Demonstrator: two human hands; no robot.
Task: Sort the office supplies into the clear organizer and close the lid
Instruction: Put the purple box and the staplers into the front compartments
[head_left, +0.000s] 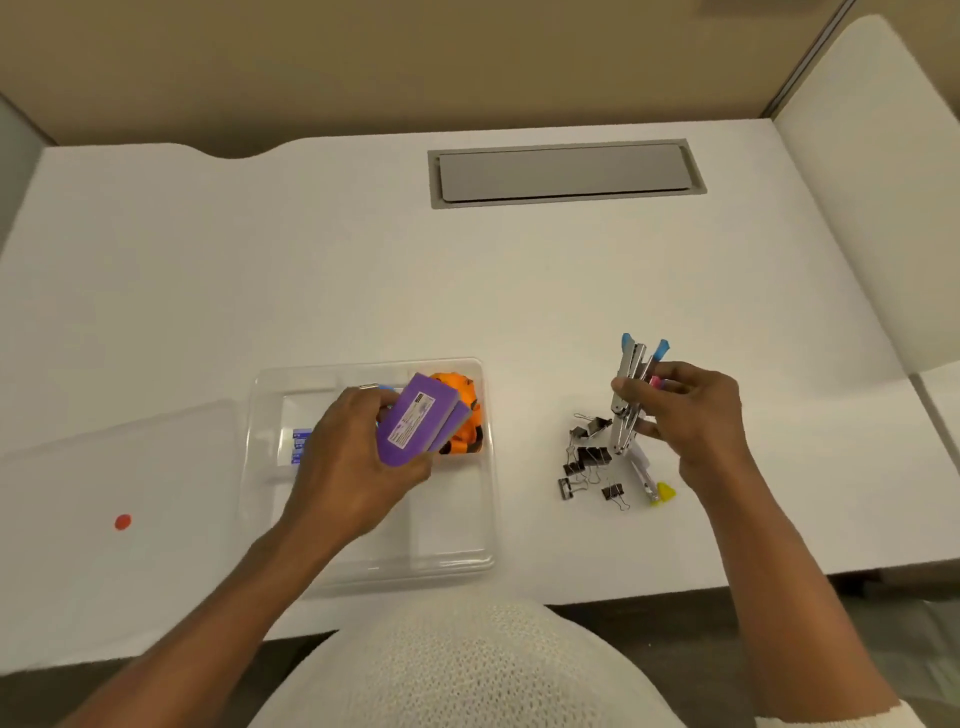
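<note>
The clear organizer (467, 551) lies open on the white desk in front of me. My left hand (353, 457) hovers over it, shut on a purple sticky-note pad (418, 421). An orange tape roll (465, 415) sits in the back right compartment, and small blue items (300, 446) lie at the left. My right hand (691, 410), to the right of the organizer, grips a bundle of metal staplers (631, 395) with blue tips, held upright, with a pink one partly hidden in the fingers. Several black binder clips (587, 460) and a yellow-tipped stapler (655, 488) lie on the desk below that hand.
The clear lid (130, 467) with a red dot (122, 521) lies flat to the left of the organizer. A grey cable hatch (563, 174) is set into the desk at the back. A partition wall rises at the right.
</note>
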